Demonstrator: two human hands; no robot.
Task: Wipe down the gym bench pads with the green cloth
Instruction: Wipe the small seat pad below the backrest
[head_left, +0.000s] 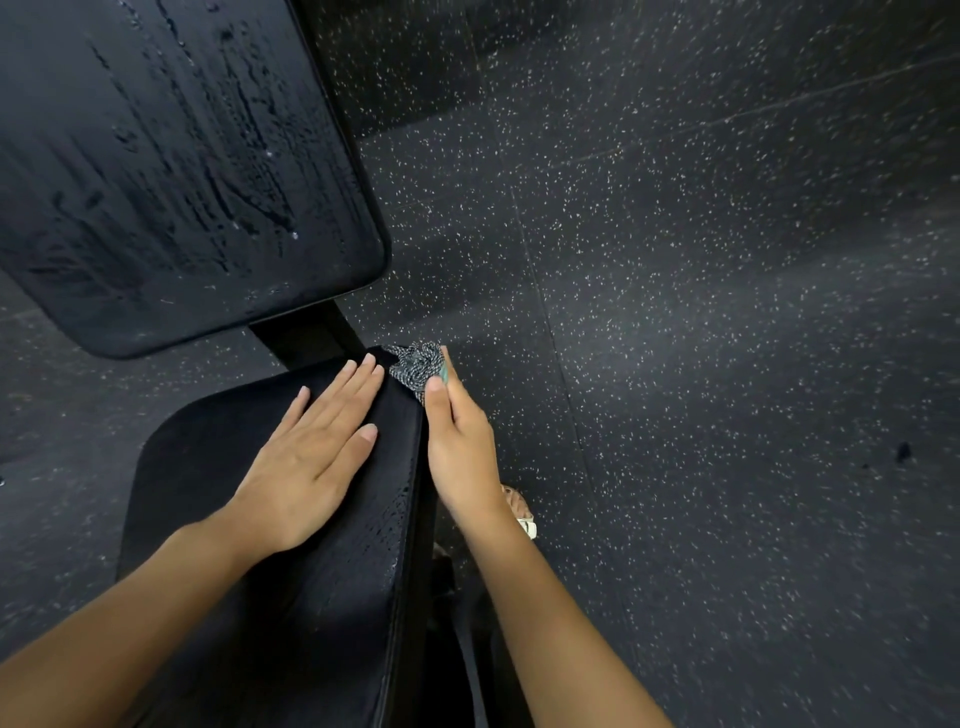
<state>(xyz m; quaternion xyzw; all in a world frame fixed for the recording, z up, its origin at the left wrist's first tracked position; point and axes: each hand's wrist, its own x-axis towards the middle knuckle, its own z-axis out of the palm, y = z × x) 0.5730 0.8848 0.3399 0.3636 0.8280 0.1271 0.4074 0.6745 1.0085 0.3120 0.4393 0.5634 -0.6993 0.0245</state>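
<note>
Left hand (311, 457) lay flat, fingers straight, on the seat pad (208, 467). Right hand (460, 452) gripped the green cloth (418, 366) (bunched, speckled grey-green) against the pad's far right corner, thumb on top. Back pad (182, 156) beyond showed wet streaks and droplets. Speckled floor (727, 312) below; a sandalled foot (519, 512) near the right wrist.

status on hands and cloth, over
Left hand flat on seat pad. Right hand grips green cloth at pad's far corner. Back pad streaked wet. Nothing in the way.
</note>
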